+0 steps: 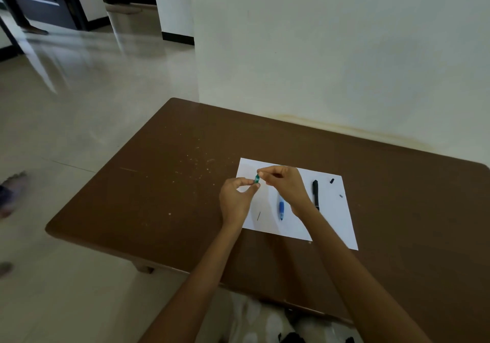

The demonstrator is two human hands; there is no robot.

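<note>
A small green part (256, 178) is held above the white paper sheet (328, 218), pinched between the fingertips of both hands. My left hand (236, 199) grips it from below and left. My right hand (285, 186) pinches it from the right, fingers curled. On the paper lie a blue pen piece (281, 208), a black pen (315, 193), a thin dark rod (258, 216) and two small dark bits (332, 180) (341, 196). The upper end of the blue piece is hidden under my right hand.
The paper lies on a brown table (159, 183) set against a white wall (344, 51). Pale specks are scattered on the tabletop left of the paper. Shiny tiled floor (66, 117) spreads to the left, with another person's feet at the left edge.
</note>
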